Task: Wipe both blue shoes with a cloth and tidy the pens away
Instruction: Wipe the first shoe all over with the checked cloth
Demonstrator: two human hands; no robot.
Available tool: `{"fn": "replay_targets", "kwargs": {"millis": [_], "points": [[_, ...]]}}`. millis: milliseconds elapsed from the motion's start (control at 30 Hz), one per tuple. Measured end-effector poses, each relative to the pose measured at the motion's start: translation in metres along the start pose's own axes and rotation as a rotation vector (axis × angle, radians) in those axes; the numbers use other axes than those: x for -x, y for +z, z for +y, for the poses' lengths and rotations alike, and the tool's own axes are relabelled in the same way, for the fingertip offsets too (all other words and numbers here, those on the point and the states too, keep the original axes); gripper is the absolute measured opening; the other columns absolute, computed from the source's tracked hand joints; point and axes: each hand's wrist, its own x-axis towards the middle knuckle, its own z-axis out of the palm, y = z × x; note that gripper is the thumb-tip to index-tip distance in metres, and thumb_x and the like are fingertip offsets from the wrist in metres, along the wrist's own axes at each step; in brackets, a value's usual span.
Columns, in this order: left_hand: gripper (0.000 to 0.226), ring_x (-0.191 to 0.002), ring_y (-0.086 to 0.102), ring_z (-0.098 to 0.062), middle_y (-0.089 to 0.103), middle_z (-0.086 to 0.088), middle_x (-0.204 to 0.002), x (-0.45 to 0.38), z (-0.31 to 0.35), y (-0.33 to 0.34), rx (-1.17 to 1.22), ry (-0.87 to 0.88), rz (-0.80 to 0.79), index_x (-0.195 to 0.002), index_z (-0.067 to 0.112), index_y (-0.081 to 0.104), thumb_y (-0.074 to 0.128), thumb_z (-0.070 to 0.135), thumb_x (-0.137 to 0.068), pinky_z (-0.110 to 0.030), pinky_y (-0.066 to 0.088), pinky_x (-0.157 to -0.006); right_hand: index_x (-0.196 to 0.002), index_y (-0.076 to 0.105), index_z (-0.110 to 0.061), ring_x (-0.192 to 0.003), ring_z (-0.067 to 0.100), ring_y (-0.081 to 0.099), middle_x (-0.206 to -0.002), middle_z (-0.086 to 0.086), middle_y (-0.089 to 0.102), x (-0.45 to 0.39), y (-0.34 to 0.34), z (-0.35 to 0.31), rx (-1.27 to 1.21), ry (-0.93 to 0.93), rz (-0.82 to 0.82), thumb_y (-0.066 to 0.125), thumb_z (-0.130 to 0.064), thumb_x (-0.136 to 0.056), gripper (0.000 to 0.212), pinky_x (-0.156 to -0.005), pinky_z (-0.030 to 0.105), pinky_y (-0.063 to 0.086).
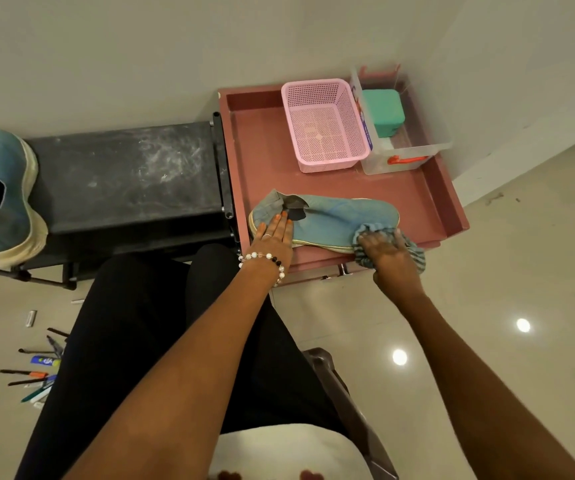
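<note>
On pink tray (431,195), left hand (277,237) flat on shoe (334,220), right hand (388,252) pressing cloth (365,233).

I see a pale blue shoe (334,221) with a cream sole on a dusty-pink tray (428,199); the cloth (388,245) is striped blue and grey. A pink mesh basket (325,124), a teal box (383,110), a second blue shoe (2,195) on the black worktop (123,171).

Pink basket (325,124): far side of the red tray (265,140), beside its right corner.
Clear box (414,147): tray's far right corner, touching the basket (orange latch facing front).
Green container (383,110): inside the clear box.
Black bench (123,171): against the tray's left edge.
</note>
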Motion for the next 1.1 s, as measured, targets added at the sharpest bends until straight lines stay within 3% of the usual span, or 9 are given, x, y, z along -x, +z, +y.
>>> {"fn": "replay_targets", "kwargs": {"millis": [167,300,400,600,700,800,867,1000,1100], "points": [[0.061,-0.147,-0.011,-0.027,-0.014,-0.016,-0.159,-0.002,0.001,-0.001,0.028,-0.010,0.006,-0.150,-0.001,-0.008,0.025,0.006,-0.100,-0.043,-0.003,-0.119,-0.147,0.017,0.003,-0.145,0.030,0.008,-0.155,0.021,0.016,-0.012,0.017,-0.103,-0.276,0.449,0.016,0.045,0.004,-0.087,0.066,-0.117,0.034,-0.001],[0.080,-0.147,-0.013,-0.027,-0.016,-0.016,-0.158,0.002,0.001,-0.001,0.009,-0.006,-0.003,-0.150,-0.001,-0.010,0.047,0.009,-0.094,-0.042,-0.004,-0.120,-0.145,0.026,0.002,-0.143,0.031,0.018,-0.151,0.021,0.027,-0.028,0.021,-0.132,-0.361,0.347,0.075,0.049,0.006,-0.080,0.068,-0.119,0.035,0.009],[0.070,-0.147,-0.013,-0.026,-0.016,-0.016,-0.158,0.003,0.001,-0.002,0.018,-0.002,-0.003,-0.150,-0.001,-0.010,0.036,0.008,-0.098,-0.042,-0.004,-0.119,-0.143,0.034,-0.003,-0.139,0.032,0.028,-0.148,0.018,0.035,-0.008,0.023,-0.092,-0.332,0.078,0.014,0.062,0.012,-0.071,0.079,-0.116,0.035,0.017],[0.067,-0.147,-0.012,-0.026,-0.015,-0.016,-0.159,0.001,0.001,-0.002,0.022,0.000,0.008,-0.150,-0.001,-0.009,0.032,0.006,-0.098,-0.042,-0.003,-0.120,-0.126,0.056,0.003,-0.115,0.039,0.057,-0.123,0.021,0.060,0.006,0.001,0.008,0.025,-0.068,-0.045,0.066,0.021,-0.039,0.089,-0.103,0.061,0.028],[0.066,-0.147,-0.013,-0.026,-0.015,-0.015,-0.159,0.001,0.001,0.000,0.029,-0.005,-0.009,-0.150,-0.001,-0.009,0.032,0.006,-0.098,-0.042,-0.003,-0.120,-0.131,0.049,0.005,-0.125,0.040,0.048,-0.132,0.024,0.053,0.004,0.009,-0.017,-0.018,0.071,0.009,0.054,0.021,-0.055,0.078,-0.109,0.060,0.024],[0.066,-0.147,-0.013,-0.027,-0.015,-0.015,-0.159,-0.001,0.002,0.000,0.028,-0.005,-0.001,-0.150,-0.001,-0.009,0.032,0.007,-0.098,-0.043,-0.003,-0.120,-0.146,0.018,0.006,-0.143,0.035,0.017,-0.153,0.025,0.019,-0.004,0.016,-0.078,-0.195,0.398,0.009,0.047,0.006,-0.084,0.068,-0.118,0.038,0.011],[0.068,-0.147,-0.013,-0.027,-0.016,-0.015,-0.159,-0.001,0.002,0.001,0.034,-0.005,-0.005,-0.150,-0.001,-0.010,0.033,0.007,-0.098,-0.043,-0.004,-0.120,-0.145,0.017,0.004,-0.137,0.033,0.030,-0.150,0.024,0.025,-0.019,0.014,-0.116,-0.289,0.500,-0.040,0.046,0.000,-0.089,0.064,-0.115,0.033,0.023],[0.092,-0.147,-0.016,-0.026,-0.020,-0.014,-0.158,0.000,-0.001,0.003,0.025,-0.004,-0.014,-0.150,0.001,-0.013,0.056,0.019,-0.091,-0.040,-0.007,-0.117,-0.143,0.029,0.002,-0.139,0.034,0.025,-0.147,0.023,0.032,-0.038,0.017,-0.147,-0.314,0.293,0.008,0.048,0.003,-0.082,0.065,-0.117,0.036,0.012],[0.078,-0.147,-0.015,-0.025,-0.020,-0.014,-0.158,0.002,0.000,0.000,0.016,-0.001,-0.032,-0.150,0.001,-0.012,0.043,0.009,-0.096,-0.041,-0.006,-0.118,-0.144,0.034,-0.005,-0.138,0.031,0.030,-0.147,0.017,0.037,-0.025,0.013,-0.114,-0.316,0.028,-0.035,0.056,0.011,-0.074,0.074,-0.117,0.038,0.018]]}}
